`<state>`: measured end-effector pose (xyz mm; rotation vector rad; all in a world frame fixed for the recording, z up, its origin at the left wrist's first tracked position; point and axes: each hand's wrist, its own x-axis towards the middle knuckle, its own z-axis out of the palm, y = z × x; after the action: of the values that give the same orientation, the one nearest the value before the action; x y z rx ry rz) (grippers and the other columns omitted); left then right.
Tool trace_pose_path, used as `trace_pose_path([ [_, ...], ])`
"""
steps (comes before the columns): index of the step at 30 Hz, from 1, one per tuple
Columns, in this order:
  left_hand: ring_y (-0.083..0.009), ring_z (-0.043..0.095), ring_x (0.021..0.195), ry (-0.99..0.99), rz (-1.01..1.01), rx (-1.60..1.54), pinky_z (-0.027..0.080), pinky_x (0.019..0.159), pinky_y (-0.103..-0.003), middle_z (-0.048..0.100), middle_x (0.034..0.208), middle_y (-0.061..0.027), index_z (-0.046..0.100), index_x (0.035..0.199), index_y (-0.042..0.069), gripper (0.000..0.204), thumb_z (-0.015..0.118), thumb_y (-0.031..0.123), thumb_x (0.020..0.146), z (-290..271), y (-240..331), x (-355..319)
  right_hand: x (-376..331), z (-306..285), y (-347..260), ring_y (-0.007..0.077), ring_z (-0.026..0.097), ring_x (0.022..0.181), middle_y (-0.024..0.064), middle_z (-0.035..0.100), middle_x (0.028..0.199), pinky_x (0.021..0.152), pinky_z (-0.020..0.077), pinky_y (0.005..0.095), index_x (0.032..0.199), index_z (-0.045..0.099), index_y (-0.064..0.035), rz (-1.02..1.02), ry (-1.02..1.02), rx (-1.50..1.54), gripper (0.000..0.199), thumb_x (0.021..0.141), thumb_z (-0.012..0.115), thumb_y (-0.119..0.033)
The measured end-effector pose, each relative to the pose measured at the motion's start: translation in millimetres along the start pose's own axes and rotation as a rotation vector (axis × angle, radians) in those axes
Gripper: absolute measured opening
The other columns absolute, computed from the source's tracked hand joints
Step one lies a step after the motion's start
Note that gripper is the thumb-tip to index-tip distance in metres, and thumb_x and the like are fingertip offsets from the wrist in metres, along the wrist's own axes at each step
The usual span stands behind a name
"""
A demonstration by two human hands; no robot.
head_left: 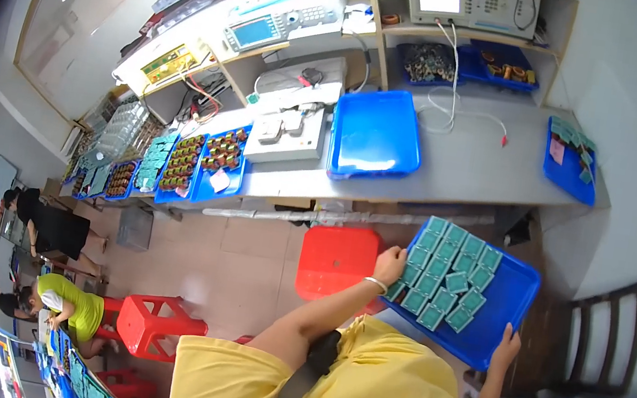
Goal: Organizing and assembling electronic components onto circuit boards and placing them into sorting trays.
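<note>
A blue plastic tray [514, 293] is held up in front of me, tilted, over the floor by the bench. Rows of small green rectangular parts [434, 264] cover its left and middle, and one of them lies askew. My left hand [389, 266], with a bangle at the wrist, is closed on the tray's left edge. On the near right edge my right hand [506, 349] grips the rim, its thumb on the upper side. The fingers under the tray are hidden.
A red stool [337, 263] stands left of the tray. Ahead runs a grey bench [474, 152] with another blue tray [378, 134], instruments [471, 4] and trays of coils [184, 162]. A dark chair [603, 336] is at right. Several people [72, 306] work at far left.
</note>
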<state>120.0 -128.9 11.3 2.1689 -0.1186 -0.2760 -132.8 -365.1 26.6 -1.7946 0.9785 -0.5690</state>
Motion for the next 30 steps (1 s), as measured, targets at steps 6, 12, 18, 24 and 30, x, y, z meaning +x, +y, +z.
trace_pose_path([
  [6,-0.0417,0.056,0.084,-0.095,0.115,0.119,0.043,0.078,-0.048,0.059,0.088,-0.0243,0.06,0.087,0.0,0.035,0.041,0.03,0.086,59.8,73.9,126.0,117.2,23.0,29.4,0.0201,0.054,0.064,0.0133,0.059,0.07,0.062,0.0422,0.0349,0.084,0.058,0.0079,0.068,0.117,-0.047,0.037,0.09,0.047,-0.027],
  [12,-0.0403,0.056,0.089,-0.244,0.02,0.271,0.042,0.082,-0.046,0.06,0.091,-0.0253,0.059,0.089,-0.002,0.044,0.04,0.038,0.087,101.6,116.9,219.3,175.9,58.3,20.2,0.024,0.054,0.061,0.0158,0.06,0.073,0.06,0.0425,0.0349,0.088,0.058,0.0072,0.155,0.195,-0.012,0.04,0.09,0.048,-0.031],
  [18,-0.0385,0.055,0.096,-0.43,-0.029,0.309,0.042,0.086,-0.043,0.059,0.097,-0.0254,0.056,0.107,-0.001,0.051,0.039,0.043,0.087,114.1,130.7,288.1,207.5,97.8,-11.9,0.0242,0.056,0.068,0.0177,0.061,0.081,0.065,0.0453,0.0348,0.092,0.057,0.0086,0.198,0.282,0.11,0.041,0.091,0.046,-0.03],
  [24,-0.0356,0.052,0.093,0.179,0.288,0.276,0.042,0.083,-0.044,0.056,0.101,-0.0169,0.053,0.107,0.007,0.032,0.054,0.026,0.082,116.1,135.4,262.2,239.3,141.9,7.1,0.0262,0.057,0.075,0.0182,0.059,0.093,0.071,0.0466,0.0345,0.105,0.052,0.011,0.418,0.162,0.11,0.043,0.092,0.044,-0.03],
  [30,-0.0357,0.051,0.088,0.178,0.251,0.117,0.043,0.078,-0.04,0.055,0.089,-0.0181,0.055,0.09,0.003,0.017,0.047,0.017,0.086,18.3,107.3,151.5,262.6,199.0,-12.8,0.0311,0.058,0.067,0.018,0.057,0.093,0.063,0.0516,0.0402,0.108,0.046,0.008,0.433,-0.235,0.493,0.051,0.091,0.043,-0.04],
])
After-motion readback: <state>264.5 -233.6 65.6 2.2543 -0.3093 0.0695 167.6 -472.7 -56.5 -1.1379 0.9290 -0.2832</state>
